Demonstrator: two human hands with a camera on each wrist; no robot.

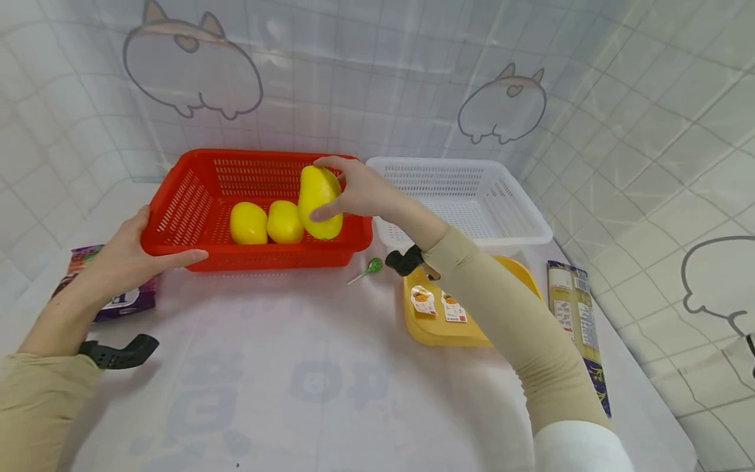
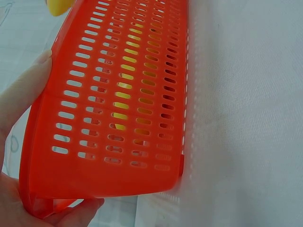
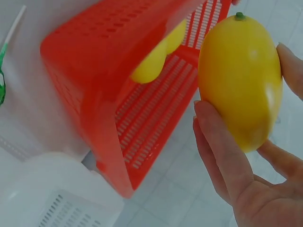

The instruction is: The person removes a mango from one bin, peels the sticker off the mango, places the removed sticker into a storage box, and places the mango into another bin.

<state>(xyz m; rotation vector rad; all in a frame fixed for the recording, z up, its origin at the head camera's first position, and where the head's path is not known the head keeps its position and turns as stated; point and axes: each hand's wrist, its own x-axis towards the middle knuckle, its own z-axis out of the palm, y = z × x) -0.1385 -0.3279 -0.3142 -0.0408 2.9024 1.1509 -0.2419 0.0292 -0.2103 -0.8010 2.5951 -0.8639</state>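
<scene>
My right hand [image 1: 362, 190] grips a yellow mango [image 1: 316, 200] between thumb and fingers, over the right end of a red slotted basket [image 1: 265, 257]. A small green stem spot marks one end of the fruit in the right wrist view. Two more yellow mangoes, one on the left [image 1: 248, 223] and one on the right [image 1: 286, 223], lie side by side inside the basket. At the basket's front left corner, my left hand [image 1: 120, 259] holds the rim. Its thumb lies along the front edge, and the left wrist view shows fingertips curled under the corner.
A white slotted basket [image 1: 533, 237] stands right of the red one. In front of it is a yellow box [image 1: 436, 333] with stickers, partly under my right arm. A green lollipop [image 1: 375, 265], a long noodle-like packet [image 1: 580, 308] and a purple bag [image 1: 132, 305] lie around. Tiled walls close off the back and right.
</scene>
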